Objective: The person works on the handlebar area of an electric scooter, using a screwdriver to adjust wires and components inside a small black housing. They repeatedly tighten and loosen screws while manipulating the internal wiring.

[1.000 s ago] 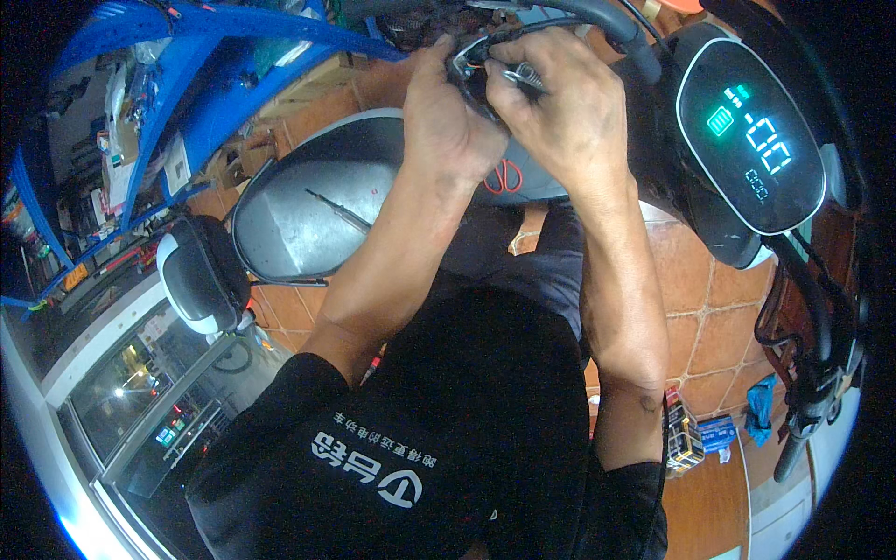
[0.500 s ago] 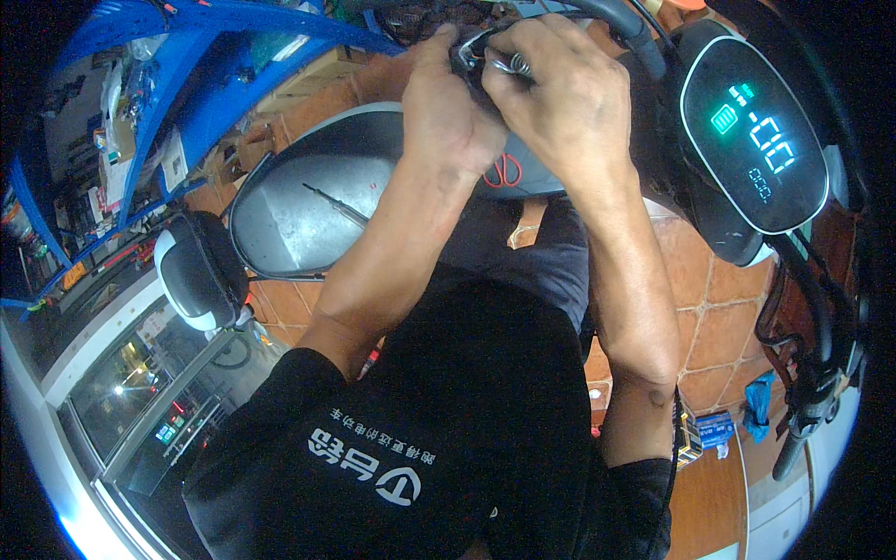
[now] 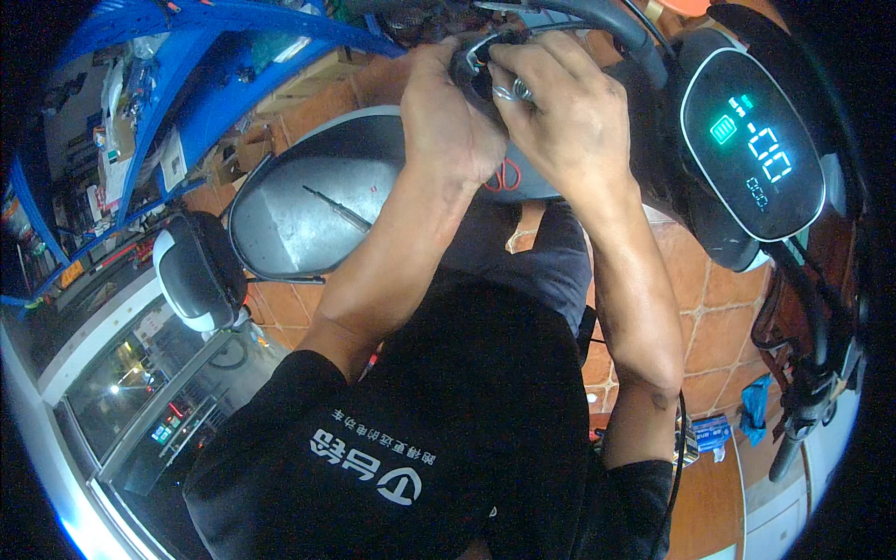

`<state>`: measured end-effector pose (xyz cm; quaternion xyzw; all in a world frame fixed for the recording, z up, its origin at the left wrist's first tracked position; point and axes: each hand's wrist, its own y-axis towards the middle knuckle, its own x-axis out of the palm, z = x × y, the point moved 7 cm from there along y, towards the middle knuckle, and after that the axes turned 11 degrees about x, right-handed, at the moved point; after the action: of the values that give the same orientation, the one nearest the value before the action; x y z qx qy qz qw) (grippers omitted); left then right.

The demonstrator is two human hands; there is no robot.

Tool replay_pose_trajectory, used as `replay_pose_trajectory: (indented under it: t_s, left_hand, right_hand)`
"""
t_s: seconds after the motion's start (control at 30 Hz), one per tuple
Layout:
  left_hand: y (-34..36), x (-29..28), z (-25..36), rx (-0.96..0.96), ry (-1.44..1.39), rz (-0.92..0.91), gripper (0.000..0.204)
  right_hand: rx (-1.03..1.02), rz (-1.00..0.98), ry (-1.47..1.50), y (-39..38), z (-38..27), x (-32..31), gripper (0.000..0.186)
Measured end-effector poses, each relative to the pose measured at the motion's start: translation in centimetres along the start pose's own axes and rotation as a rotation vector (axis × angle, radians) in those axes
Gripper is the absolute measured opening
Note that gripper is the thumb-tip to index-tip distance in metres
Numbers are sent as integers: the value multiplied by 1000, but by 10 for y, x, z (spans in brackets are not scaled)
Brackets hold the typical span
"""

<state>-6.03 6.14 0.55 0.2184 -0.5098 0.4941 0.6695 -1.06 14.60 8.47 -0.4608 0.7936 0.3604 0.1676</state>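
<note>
At the top middle, my left hand (image 3: pixel 448 126) is closed round a black handlebar part (image 3: pixel 464 67), with some light wire or metal showing at its opening. My right hand (image 3: pixel 574 107) is beside it, fingers bent and pinching near the same part. A silvery coiled metal piece (image 3: pixel 521 91) sticks out between the right thumb and fingers; its exact kind is unclear. The fingertips of my left hand are mostly hidden behind the black part.
Below my hands is a scooter seat (image 3: pixel 280 210) with a thin screwdriver (image 3: pixel 338 208) lying on it. Red-handled scissors (image 3: pixel 506 175) rest near my wrists. A lit dashboard display (image 3: pixel 751 145) stands at right, and blue shelving (image 3: pixel 177 103) at upper left.
My right hand has shifted slightly down, and its fingers have moved off the top of the black part, so more of that part shows. My left hand stays nearly still.
</note>
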Motion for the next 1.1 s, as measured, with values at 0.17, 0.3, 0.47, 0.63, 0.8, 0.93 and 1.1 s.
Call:
replay_pose_trajectory:
  t_s: [0.17,0.3,0.47,0.63,0.8,0.93,1.1]
  left_hand:
    - [-2,-10,-6,-41,5,68,32]
    - [-1,-12,-8,-60,45,56,29]
    - [-3,-12,-7,-71,104,90,27]
    - [-2,-18,-8,-89,-7,61,32]
    - [1,-23,-9,-93,-45,45,33]
    - [-3,-17,-8,-97,-20,46,31]
    - [0,-16,-8,-104,-39,-33,29]
  right_hand:
    - [-8,-76,89,-11,13,6,25]
    - [20,-45,142,-12,15,7,22]
    - [59,60,216,-10,25,0,19]
    - [114,-1,202,-12,25,-2,20]
    - [113,-11,186,-15,24,2,23]
    - [113,-40,151,-14,22,2,23]
    - [69,-118,58,-15,19,4,29]
